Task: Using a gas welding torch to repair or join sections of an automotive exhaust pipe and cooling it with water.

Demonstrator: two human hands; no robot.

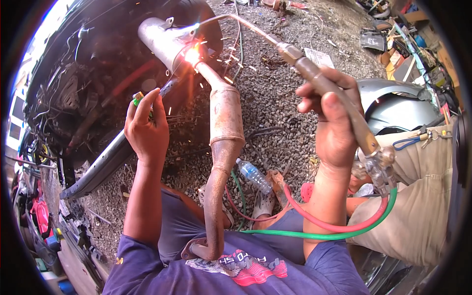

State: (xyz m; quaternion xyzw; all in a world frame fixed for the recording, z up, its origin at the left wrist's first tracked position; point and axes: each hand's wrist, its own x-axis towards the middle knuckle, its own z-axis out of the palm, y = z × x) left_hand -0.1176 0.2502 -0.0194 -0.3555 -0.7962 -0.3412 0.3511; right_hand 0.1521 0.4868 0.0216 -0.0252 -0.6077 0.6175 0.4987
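Observation:
My right hand (337, 118) is wrapped round the brass body of a gas torch (314, 73). The torch's thin bent neck reaches left to a bright, sparking glow on an exhaust pipe (226, 115). This rusty pipe has a silver muffler (160, 42) at its far end; the glow sits where the two meet. Its near end, with a flange (194, 249), lies against my lap. My left hand (147, 123) pinches a dark metal strip (169, 87) pointing at the glow. A small green and yellow thing (137, 98) shows by those fingers; its kind is unclear.
Red (324, 224) and green hoses (314, 236) loop from the torch across my legs. A plastic bottle (254, 176) lies on gravel. At right are a person's khaki trousers (413, 196) and a silver car panel (398, 105). A dark bumper (98, 167) lies left.

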